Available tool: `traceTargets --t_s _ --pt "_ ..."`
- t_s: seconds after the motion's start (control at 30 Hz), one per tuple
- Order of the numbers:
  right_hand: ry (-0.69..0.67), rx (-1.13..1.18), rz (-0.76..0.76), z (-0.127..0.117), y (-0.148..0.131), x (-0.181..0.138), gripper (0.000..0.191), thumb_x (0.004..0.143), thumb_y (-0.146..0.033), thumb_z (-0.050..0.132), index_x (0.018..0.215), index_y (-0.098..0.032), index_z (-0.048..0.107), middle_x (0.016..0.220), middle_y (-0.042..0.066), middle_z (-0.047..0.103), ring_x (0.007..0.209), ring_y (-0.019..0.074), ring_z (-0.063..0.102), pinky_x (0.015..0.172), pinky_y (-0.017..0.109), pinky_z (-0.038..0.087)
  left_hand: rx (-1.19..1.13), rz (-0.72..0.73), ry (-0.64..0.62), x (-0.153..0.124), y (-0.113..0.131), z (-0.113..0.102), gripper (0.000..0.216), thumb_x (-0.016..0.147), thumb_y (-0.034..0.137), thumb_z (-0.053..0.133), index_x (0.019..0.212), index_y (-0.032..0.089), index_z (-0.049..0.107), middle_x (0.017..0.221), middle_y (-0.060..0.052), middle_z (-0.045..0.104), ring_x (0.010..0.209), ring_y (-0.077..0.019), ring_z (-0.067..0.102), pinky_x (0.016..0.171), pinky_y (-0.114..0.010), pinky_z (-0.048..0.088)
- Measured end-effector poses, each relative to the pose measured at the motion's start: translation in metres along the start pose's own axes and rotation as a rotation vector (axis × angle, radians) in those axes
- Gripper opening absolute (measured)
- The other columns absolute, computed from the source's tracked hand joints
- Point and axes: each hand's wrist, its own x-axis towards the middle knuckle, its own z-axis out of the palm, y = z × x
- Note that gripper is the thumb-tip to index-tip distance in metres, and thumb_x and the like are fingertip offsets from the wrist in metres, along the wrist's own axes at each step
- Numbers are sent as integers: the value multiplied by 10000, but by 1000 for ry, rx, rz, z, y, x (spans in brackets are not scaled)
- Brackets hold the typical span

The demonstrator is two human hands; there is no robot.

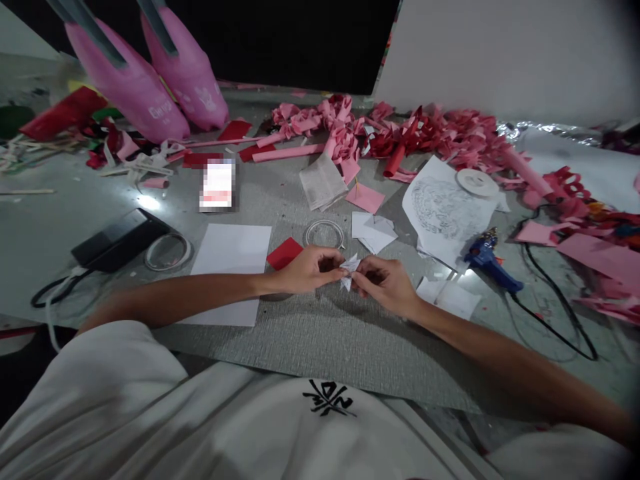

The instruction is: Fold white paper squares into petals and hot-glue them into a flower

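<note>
Between my two hands, just above the grey table, is a small folded piece of white paper point(349, 264) with pointed ends. My left hand point(316, 267) pinches it from the left side, thumb and fingers closed. From the right, my right hand point(385, 280) pinches the same paper, its fingers curled. A red paper square point(285, 253) lies next to my left hand. White paper pieces point(374, 231) rest just beyond my right hand, and a coil of pale wire point(324, 233) sits behind the folded paper. A white sheet point(227, 260) lies under my left forearm.
A blue glue gun point(493, 263) with a black cord lies at right, near a drawn-on sheet point(447, 207) bearing a white spool point(477, 182). Pink and red paper scraps point(345, 130) line the back. A black box point(120, 240) and pink bottles point(135, 87) stand left.
</note>
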Motion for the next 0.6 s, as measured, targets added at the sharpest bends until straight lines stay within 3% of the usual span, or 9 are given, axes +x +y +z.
traceTargets --t_s 0.3,0.6 --pt "106 13 -24 0 -1 5 259 970 -460 663 902 -210 652 656 -20 661 542 129 604 549 258 494 -68 17 54 7 -2 2 291 948 421 678 872 145 622 720 27 518 658 -99 479 604 -222 360" --pt "78 -91 -51 -1 1 2 282 971 -468 660 870 -205 646 643 -22 643 509 112 561 515 242 435 -14 27 32 6 -3 1 279 959 418 667 905 145 644 735 25 511 671 -100 465 602 -219 344"
